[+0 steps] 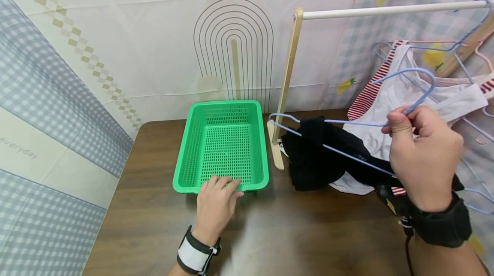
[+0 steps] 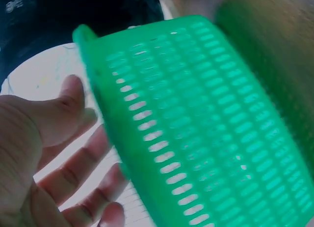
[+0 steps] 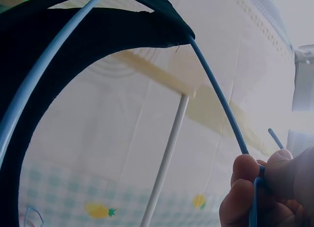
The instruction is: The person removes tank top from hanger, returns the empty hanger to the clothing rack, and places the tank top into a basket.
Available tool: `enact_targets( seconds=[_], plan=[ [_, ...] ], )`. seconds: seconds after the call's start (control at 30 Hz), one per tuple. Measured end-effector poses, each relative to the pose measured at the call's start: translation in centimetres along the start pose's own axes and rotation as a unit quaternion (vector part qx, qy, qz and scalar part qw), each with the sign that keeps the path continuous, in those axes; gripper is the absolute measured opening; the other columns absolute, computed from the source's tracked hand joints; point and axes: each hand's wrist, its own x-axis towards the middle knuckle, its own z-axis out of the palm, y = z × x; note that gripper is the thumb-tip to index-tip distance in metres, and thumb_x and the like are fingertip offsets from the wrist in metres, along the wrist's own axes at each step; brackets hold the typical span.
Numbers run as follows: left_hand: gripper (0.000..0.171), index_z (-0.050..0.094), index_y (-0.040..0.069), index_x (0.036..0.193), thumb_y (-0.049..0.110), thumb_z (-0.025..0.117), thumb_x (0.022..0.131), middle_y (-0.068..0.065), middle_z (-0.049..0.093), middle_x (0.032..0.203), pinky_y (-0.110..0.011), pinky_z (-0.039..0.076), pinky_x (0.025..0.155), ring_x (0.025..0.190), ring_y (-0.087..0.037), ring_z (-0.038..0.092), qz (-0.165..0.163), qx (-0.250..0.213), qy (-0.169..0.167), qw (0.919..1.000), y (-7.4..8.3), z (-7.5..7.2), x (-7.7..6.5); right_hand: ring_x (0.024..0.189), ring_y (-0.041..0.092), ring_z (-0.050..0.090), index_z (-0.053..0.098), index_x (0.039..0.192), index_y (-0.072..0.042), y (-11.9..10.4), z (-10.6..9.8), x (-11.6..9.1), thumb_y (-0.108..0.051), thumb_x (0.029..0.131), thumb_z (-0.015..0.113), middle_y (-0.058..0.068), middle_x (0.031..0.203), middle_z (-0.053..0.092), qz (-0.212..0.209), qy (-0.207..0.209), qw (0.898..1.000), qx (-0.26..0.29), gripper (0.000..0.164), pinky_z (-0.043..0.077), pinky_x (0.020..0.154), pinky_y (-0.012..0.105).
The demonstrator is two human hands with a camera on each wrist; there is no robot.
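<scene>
My right hand [image 1: 426, 151] pinches a blue clothes hanger [image 1: 424, 91] at the base of its hook, thumb against fingers. A black garment [image 1: 320, 156] hangs on that hanger; in the right wrist view its dark strap [image 3: 176, 30] lies over the hanger's arm. Over the near rim of a green plastic basket [image 1: 264, 156] lies my left hand [image 1: 216, 203]. Its fingers look loose in the left wrist view, the fingertips [image 2: 117, 175] at the basket's rim and the thumb away from it. Inside, the perforated basket floor shows bare.
A rack with a white rail [image 1: 386, 11] and wooden post [image 1: 289, 70] stands right of the basket. White tops [image 1: 386, 125] with red-striped trim hang on hangers at right. Beneath lies a brown wooden table [image 1: 154, 207]; a patterned cloth [image 1: 162, 53] covers the wall behind.
</scene>
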Motion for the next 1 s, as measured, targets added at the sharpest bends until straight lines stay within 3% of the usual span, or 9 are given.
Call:
enact_targets(
  seconds=[0.2,0.33,0.43,0.57,0.7,0.83,1.0],
  plan=[
    [0.028,0.08,0.015,0.107,0.037,0.078,0.09,-0.002,0.077,0.101,-0.04,0.053,0.078,0.094,-0.024,0.066,0.02,-0.073,0.072,0.9945,1.6,-2.4,1.6,0.088,-0.029,0.047,0.069,0.078,0.005,-0.3,0.4,-2.2,-0.023,0.098,0.071,-0.046,0.091,0.055,-0.041,-0.023,0.998,0.028,0.034,0.03,0.074,0.007],
    [0.034,0.078,0.013,0.113,0.041,0.066,0.1,-0.006,0.074,0.111,-0.044,0.053,0.088,0.106,-0.028,0.066,0.046,-0.133,0.116,0.9832,3.1,-3.9,3.1,0.085,-0.019,0.041,0.068,0.074,0.002,-0.9,0.5,-3.7,-0.027,0.097,0.072,-0.011,0.089,0.074,-0.058,-0.035,0.997,0.024,0.036,0.029,0.074,0.009],
    [0.038,0.075,0.012,0.119,0.043,0.062,0.102,-0.008,0.073,0.119,-0.046,0.05,0.094,0.115,-0.029,0.065,0.071,-0.153,0.133,0.9767,4.2,-4.7,4.1,0.083,-0.01,0.04,0.068,0.074,0.0,-1.5,0.5,-4.6,-0.039,0.098,0.067,0.016,0.085,0.074,-0.083,-0.048,0.995,0.031,0.046,0.03,0.075,0.008],
    [0.041,0.074,0.012,0.122,0.045,0.058,0.104,-0.009,0.073,0.122,-0.046,0.047,0.097,0.12,-0.029,0.065,0.103,-0.156,0.147,0.9713,5.4,-5.0,5.0,0.079,0.001,0.044,0.069,0.078,-0.001,-2.3,0.7,-5.4,-0.052,0.099,0.056,0.013,0.075,0.071,-0.13,-0.067,0.988,0.053,0.057,0.031,0.078,0.009],
    [0.043,0.072,0.013,0.126,0.047,0.058,0.103,-0.004,0.074,0.118,-0.043,0.048,0.095,0.114,-0.023,0.068,0.125,-0.157,0.143,0.9691,6.5,-4.5,5.4,0.074,0.013,0.045,0.067,0.078,-0.002,-3.1,0.9,-6.2,-0.052,0.101,0.051,0.006,0.071,0.068,-0.182,-0.086,0.978,0.062,0.057,0.032,0.075,0.016],
    [0.038,0.073,0.014,0.127,0.04,0.067,0.099,0.002,0.076,0.106,-0.036,0.051,0.087,0.099,-0.016,0.07,0.14,-0.149,0.131,0.9701,7.0,-3.9,5.3,0.073,0.012,0.045,0.067,0.08,-0.003,-3.8,1.1,-6.8,-0.048,0.103,0.05,0.001,0.072,0.065,-0.211,-0.106,0.969,0.074,0.053,0.032,0.074,0.018],
    [0.017,0.077,0.013,0.109,0.024,0.074,0.095,0.005,0.077,0.09,-0.027,0.051,0.075,0.081,-0.012,0.068,0.134,-0.158,0.096,0.9736,7.0,-3.6,4.7,0.072,0.008,0.044,0.067,0.082,-0.002,-3.7,1.3,-6.9,-0.046,0.103,0.051,-0.001,0.072,0.063,-0.223,-0.124,0.962,0.093,0.051,0.032,0.077,0.015]
  ],
)
